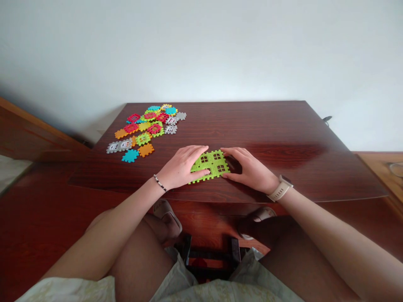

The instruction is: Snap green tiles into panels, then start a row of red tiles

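Both my hands are on the lime-green plastic panel [211, 165] with window cut-outs, which lies flat at twelve o'clock from me, near the front edge of the dark wooden table [267, 126]. My left hand [182, 167] is spread wide across its left side, and my right hand [250, 170] is half-curled, gripping its right edge (a watch [281, 187] sits on that wrist). At ten o'clock from the panel lies a heap of multicoloured interlocking tiles [146, 128].
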Available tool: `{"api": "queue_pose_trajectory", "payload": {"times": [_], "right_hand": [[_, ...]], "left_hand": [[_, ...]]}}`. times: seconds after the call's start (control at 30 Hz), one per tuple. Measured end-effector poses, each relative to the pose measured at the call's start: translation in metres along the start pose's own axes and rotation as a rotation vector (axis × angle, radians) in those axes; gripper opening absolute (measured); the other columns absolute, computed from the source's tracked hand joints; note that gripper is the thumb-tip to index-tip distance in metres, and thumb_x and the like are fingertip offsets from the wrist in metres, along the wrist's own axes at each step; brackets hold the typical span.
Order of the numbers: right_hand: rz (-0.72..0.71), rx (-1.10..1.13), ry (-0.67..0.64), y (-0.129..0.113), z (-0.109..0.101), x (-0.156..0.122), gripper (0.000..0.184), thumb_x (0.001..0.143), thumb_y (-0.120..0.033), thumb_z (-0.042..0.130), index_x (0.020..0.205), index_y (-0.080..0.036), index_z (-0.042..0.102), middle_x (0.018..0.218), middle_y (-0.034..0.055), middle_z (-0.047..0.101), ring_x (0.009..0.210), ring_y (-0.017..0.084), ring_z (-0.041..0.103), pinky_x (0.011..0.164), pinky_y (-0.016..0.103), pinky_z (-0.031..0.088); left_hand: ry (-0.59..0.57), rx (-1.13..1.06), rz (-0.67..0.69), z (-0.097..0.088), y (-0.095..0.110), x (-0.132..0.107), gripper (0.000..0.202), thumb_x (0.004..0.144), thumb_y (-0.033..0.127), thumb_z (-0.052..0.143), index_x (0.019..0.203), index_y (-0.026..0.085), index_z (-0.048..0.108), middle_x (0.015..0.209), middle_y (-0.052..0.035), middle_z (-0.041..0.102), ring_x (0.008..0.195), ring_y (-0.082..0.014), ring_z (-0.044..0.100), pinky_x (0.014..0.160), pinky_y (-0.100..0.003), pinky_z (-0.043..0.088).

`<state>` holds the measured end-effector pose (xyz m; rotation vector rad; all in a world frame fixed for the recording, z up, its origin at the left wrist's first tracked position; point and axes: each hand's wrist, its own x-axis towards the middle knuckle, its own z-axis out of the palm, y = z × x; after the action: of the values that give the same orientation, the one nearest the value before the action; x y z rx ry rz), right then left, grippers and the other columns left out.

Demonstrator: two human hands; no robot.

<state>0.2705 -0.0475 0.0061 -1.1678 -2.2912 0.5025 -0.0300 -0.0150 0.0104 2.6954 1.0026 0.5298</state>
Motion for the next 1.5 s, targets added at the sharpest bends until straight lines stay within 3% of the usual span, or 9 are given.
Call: {"api": "queue_pose_trajectory", "payload": {"times": [0.2,0.33,0.57,0.87,1.0,1.13,1.3,1.4,1.5], "right_hand": [[-0.04,-0.016,-0.032,0.001,0.004,-0.002,0.083,0.099,-0.04,0.075,0.172,-0.034,0.036,0.169,0.0111,0.053,0.162,0.039,0.041,0.132,0.067,0.037],[-0.024,-0.029,-0.053,0.001,0.005,-0.002,0.08,0.1,-0.041,0.074,0.171,-0.033,0.039,0.168,0.0119,0.055,0.161,0.039,0.042,0.131,0.067,0.037],[0.008,0.027,-0.034,0.002,0.003,0.0,0.079,0.094,-0.048,0.081,0.164,-0.033,0.047,0.155,0.0142,0.06,0.147,0.04,0.055,0.126,0.065,0.044],[0.059,0.141,0.012,-0.006,0.003,-0.002,0.101,0.091,-0.037,0.084,0.174,-0.039,0.026,0.147,0.0116,0.051,0.137,0.035,0.06,0.124,0.059,0.051],[0.047,0.154,0.035,-0.008,0.002,-0.002,0.101,0.093,-0.033,0.081,0.176,-0.039,0.024,0.147,0.0115,0.047,0.139,0.034,0.06,0.128,0.056,0.05],[0.043,0.158,0.075,-0.007,0.003,-0.001,0.096,0.095,-0.029,0.076,0.176,-0.04,0.024,0.142,0.0108,0.05,0.129,0.031,0.068,0.125,0.056,0.053],[0.059,0.193,0.079,-0.004,0.005,-0.001,0.095,0.095,-0.032,0.076,0.176,-0.034,0.025,0.151,0.0136,0.056,0.138,0.034,0.065,0.124,0.056,0.053],[0.116,0.264,0.092,-0.002,0.007,-0.001,0.098,0.095,-0.033,0.077,0.176,-0.031,0.022,0.142,0.0113,0.069,0.133,0.033,0.069,0.123,0.057,0.054],[0.154,0.381,0.131,0.001,0.008,0.001,0.087,0.096,-0.033,0.076,0.172,-0.031,0.033,0.129,0.0071,0.076,0.125,0.03,0.073,0.122,0.055,0.054]], "left_hand": [[-0.05,-0.018,-0.047,-0.003,-0.008,-0.002,0.089,0.099,0.065,0.071,0.169,0.023,0.036,0.161,-0.0199,0.056,0.15,-0.0383,0.055,0.124,-0.056,0.044],[-0.066,-0.004,-0.054,-0.003,-0.008,-0.002,0.091,0.098,0.068,0.07,0.169,0.023,0.036,0.162,-0.0203,0.055,0.15,-0.0388,0.055,0.124,-0.057,0.044],[-0.053,0.0,-0.055,-0.006,-0.007,-0.001,0.076,0.104,0.064,0.063,0.164,0.019,0.045,0.157,-0.0194,0.06,0.145,-0.0363,0.058,0.123,-0.054,0.046],[0.035,0.0,-0.152,-0.006,-0.011,0.0,0.052,0.11,0.057,0.053,0.143,0.018,0.064,0.145,-0.0167,0.066,0.138,-0.0344,0.061,0.122,-0.056,0.047],[0.084,-0.093,-0.197,-0.008,-0.016,0.002,0.04,0.108,0.054,0.056,0.121,0.019,0.069,0.135,-0.015,0.069,0.131,-0.0325,0.063,0.12,-0.054,0.048],[0.106,-0.264,-0.29,-0.01,-0.018,0.003,0.03,0.102,0.051,0.065,0.101,0.022,0.069,0.122,-0.0103,0.074,0.116,-0.0285,0.069,0.107,-0.047,0.054],[0.108,-0.476,-0.397,-0.017,-0.012,0.005,0.031,0.097,0.052,0.072,0.103,0.022,0.072,0.113,-0.0055,0.079,0.101,-0.0244,0.072,0.093,-0.038,0.056],[0.167,-0.535,-0.409,-0.021,-0.007,0.006,0.033,0.095,0.053,0.074,0.103,0.021,0.072,0.107,-0.0051,0.078,0.098,-0.024,0.072,0.09,-0.035,0.056],[0.225,-0.508,-0.394,-0.023,-0.002,0.007,0.032,0.094,0.051,0.075,0.1,0.02,0.073,0.103,-0.0047,0.077,0.094,-0.0231,0.071,0.086,-0.034,0.055]]}}
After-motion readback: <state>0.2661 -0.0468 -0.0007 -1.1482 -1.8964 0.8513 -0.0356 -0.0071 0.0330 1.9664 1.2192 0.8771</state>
